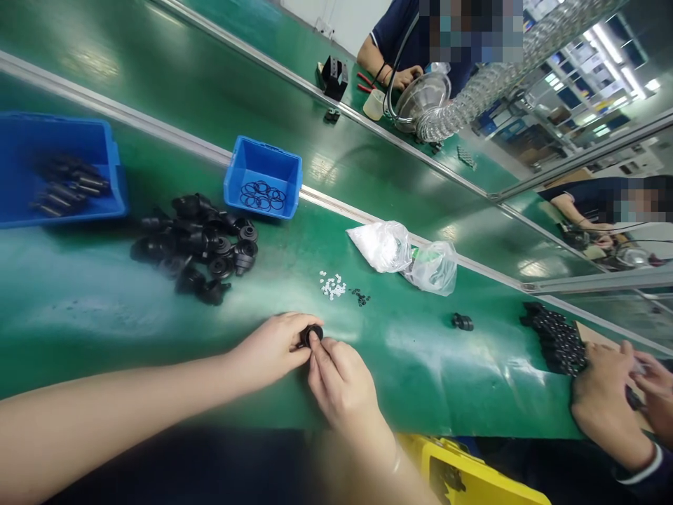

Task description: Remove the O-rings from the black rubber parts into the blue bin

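My left hand [278, 348] grips a round black plastic part [313, 332] with a hollow end, held over the green bench near its front edge. The fingers of my right hand [341, 382] are closed, with a fingertip pressed at the opening of that part. Whether a small piece sits under the fingertip is hidden. Just beyond my hands lie a scatter of small white pieces [333, 287] and a smaller cluster of tiny black rings [361, 297]. To the left is a heap of similar black parts [202, 242].
A blue bin [227, 184] holds black rings; a larger blue bin [116, 175] holds dark cylinders. Plastic bags [386, 245] lie behind the white pieces. One black part [463, 322] lies alone. A co-worker's hands [604, 393] work at right. A yellow crate [473, 470] stands below the edge.
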Demonstrator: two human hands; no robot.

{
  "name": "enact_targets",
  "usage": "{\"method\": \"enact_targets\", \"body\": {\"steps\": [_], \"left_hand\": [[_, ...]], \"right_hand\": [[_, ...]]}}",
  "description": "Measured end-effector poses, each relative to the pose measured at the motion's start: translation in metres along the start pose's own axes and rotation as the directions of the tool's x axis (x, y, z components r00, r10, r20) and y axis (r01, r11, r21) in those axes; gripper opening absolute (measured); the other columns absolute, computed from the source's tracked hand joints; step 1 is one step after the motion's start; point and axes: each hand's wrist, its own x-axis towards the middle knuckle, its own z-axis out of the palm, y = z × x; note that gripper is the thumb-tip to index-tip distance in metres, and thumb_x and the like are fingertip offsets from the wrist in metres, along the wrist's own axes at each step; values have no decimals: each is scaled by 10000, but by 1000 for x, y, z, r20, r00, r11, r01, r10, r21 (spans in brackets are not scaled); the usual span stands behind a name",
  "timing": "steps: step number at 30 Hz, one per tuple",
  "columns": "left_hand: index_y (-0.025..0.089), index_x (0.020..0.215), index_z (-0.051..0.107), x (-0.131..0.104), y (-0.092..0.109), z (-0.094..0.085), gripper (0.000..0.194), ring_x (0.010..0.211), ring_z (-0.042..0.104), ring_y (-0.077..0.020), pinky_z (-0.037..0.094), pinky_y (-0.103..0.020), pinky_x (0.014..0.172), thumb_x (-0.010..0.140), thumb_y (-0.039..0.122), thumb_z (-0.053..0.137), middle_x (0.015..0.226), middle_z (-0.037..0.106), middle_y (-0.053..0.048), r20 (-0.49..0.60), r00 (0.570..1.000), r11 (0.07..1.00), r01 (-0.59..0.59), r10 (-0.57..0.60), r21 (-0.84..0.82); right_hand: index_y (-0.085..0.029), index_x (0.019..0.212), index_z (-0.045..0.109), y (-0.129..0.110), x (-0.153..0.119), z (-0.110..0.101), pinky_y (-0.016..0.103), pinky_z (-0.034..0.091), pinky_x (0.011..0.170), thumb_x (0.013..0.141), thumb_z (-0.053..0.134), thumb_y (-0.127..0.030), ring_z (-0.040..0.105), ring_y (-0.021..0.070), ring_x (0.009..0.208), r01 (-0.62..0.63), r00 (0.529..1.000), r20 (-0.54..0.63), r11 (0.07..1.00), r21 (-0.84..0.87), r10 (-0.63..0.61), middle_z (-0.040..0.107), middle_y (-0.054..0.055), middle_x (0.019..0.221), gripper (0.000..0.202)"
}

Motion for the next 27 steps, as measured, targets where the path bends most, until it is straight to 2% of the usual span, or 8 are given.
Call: {"method": "enact_targets", "body": {"steps": [3, 7, 11, 15, 20, 23, 25, 27], "left_hand": [[193, 1176, 621, 0, -2, 1, 416, 837, 688, -201, 566, -353, 808, 764, 135, 608, 1087, 688, -69, 43, 999, 979, 40, -32, -200], [199, 1185, 609, 0, -3, 2, 331, 1023, 682, -218, 548, -379, 935, 860, 258, 608, 1216, 646, -76, 88, 996, 854, 36, 11, -518], [159, 1049, 646, 2, 1, -2, 196, 990, 673, -213, 555, -372, 897, 900, 232, 542, 1061, 682, -68, 123, 991, 811, 33, 49, -584], [159, 1073, 610, 2, 3, -2, 224, 946, 679, -205, 539, -365, 877, 862, 180, 540, 1004, 688, -64, 139, 990, 829, 70, 9, -555], [166, 1102, 555, -2, 5, 3, 247, 952, 676, -221, 526, -371, 869, 860, 200, 521, 1021, 680, -85, 132, 991, 894, 72, -15, -442], [205, 1271, 470, -5, 14, -7, 377, 1039, 652, -232, 504, -392, 937, 912, 316, 502, 1179, 632, -106, 145, 989, 970, 1, 36, -243], [206, 1321, 443, -5, 19, -25, 446, 1102, 609, -270, 483, -431, 963, 916, 387, 493, 1299, 548, -139, 27, 991, 990, -129, 128, 57], [146, 1201, 549, -5, 20, -49, 389, 1162, 531, -365, 396, -536, 1016, 913, 394, 463, 1285, 519, -184, -82, 965, 853, -180, 250, 489]], "right_hand": [[-195, 1459, 418, 1, 3, -8, 391, 556, 746, 922, 537, -86, 600, 242, 904, -55, 995, -78, 996, 67, 60, 603, 132, 1051, 561], [-205, 1414, 471, 3, 4, -18, 363, 558, 776, 900, 538, -58, 596, 227, 943, -120, 951, -264, 979, 163, 160, 564, 123, 1053, 539], [-167, 1467, 377, 3, 5, -15, 369, 563, 799, 903, 548, -112, 598, 231, 952, -99, 988, -99, 973, 209, 122, 558, 134, 1085, 592], [-157, 1470, 357, 5, 7, -3, 369, 561, 737, 942, 553, -194, 606, 230, 851, -37, 999, -20, 997, 73, 39, 590, 119, 1015, 564], [-158, 1352, 478, 5, 9, -3, 329, 531, 664, 988, 507, -226, 615, 209, 744, 37, 998, -52, 999, -23, -39, 625, 80, 884, 372], [-194, 1282, 518, 21, 5, -17, 287, 520, 652, 974, 543, -301, 624, 173, 715, -147, 988, -19, 974, 170, 153, 646, 47, 882, 327], [-207, 1214, 554, 48, -3, -28, 263, 508, 623, 934, 595, -360, 614, 154, 655, -391, 912, -19, 880, 268, 411, 638, 5, 797, 322], [-201, 1118, 602, 86, -18, -40, 260, 486, 583, 876, 640, -410, 602, 159, 598, -610, 756, -95, 749, 258, 648, 607, -27, 679, 322]]}}
